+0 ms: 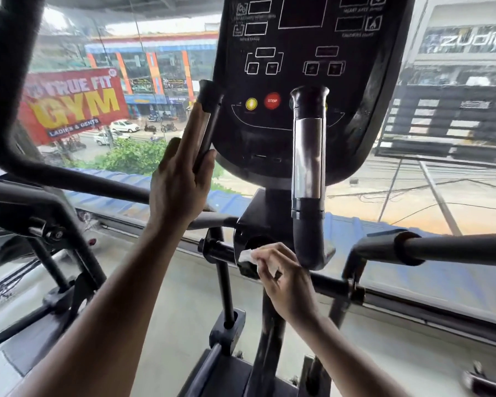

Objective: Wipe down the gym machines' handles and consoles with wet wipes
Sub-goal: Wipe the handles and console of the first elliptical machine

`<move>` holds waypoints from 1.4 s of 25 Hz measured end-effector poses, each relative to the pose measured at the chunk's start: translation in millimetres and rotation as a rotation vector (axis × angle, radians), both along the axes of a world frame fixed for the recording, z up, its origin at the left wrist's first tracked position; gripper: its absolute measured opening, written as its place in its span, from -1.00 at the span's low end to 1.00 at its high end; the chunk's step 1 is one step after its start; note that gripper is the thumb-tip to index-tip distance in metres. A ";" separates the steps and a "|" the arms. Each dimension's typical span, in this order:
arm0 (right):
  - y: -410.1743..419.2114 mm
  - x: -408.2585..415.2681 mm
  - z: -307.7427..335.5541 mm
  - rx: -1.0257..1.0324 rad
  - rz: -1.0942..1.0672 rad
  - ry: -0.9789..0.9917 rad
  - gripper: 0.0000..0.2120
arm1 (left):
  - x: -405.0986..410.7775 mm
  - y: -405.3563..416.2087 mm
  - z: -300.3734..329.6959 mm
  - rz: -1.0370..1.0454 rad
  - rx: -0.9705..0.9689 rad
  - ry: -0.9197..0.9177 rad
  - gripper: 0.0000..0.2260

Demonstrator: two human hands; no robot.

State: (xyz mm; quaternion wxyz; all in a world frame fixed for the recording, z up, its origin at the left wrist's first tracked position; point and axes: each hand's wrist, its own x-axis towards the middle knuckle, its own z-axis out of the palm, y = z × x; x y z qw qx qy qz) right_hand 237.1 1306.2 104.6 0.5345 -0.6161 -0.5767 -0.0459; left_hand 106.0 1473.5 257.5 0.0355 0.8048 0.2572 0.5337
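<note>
The console (307,67) runs off the top edge, its small labels too blurred to read; the right hand (287,279) covers most of the wipe (245,255).

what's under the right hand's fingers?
A white wet wipe, pinched by the right hand and pressed on the machine's black hub below the console. The hand covers most of the wipe.
</note>
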 end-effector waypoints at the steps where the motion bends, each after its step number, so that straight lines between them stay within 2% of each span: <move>1: 3.3 2.8 -4.4 -0.009 0.008 -0.017 -0.88 | 0.3 1.3 -0.5 -0.001 0.001 -0.003 -0.43; 5: 32.7 22.4 -14.6 -0.040 -0.036 -0.057 -0.89 | 0.9 3.5 -2.8 -0.002 0.004 0.009 -0.43; 9: 75.2 36.6 -8.3 0.135 -0.121 -0.071 -0.85 | 0.7 3.9 -3.3 -0.015 0.013 -0.014 -0.44; 11: 90.2 46.7 -4.4 0.120 -0.208 -0.067 -0.81 | 0.4 4.7 -4.0 -0.026 0.025 -0.014 -0.45; 13: 105.8 57.6 2.3 0.047 -0.288 -0.034 -0.83 | 1.1 5.3 -3.9 -0.035 0.028 -0.016 -0.45; 15: 122.1 60.8 16.0 0.013 -0.284 -0.002 -0.85 | 1.0 4.8 -3.5 -0.033 0.017 -0.016 -0.46; 17: 138.6 59.4 31.4 -0.112 -0.269 0.006 -0.85 | 0.0 5.7 -2.0 -0.030 0.008 -0.008 -0.45; 21: 152.1 72.5 31.0 -0.418 -0.361 -0.140 -0.79 | -0.5 2.7 -1.9 -0.030 0.005 -0.003 -0.45; 26: 170.6 84.4 15.2 -0.487 -0.420 -0.289 -0.74 | 0.1 4.5 -0.7 -0.031 0.026 -0.030 -0.46; 31: 179.2 85.9 11.0 -0.706 -0.409 -0.342 -0.74 | 0.1 5.3 -1.4 -0.055 0.036 -0.025 -0.45; 35: 180.8 80.4 11.7 -0.838 -0.382 -0.340 -0.54 | -0.5 4.4 0.6 -0.047 0.043 -0.016 -0.44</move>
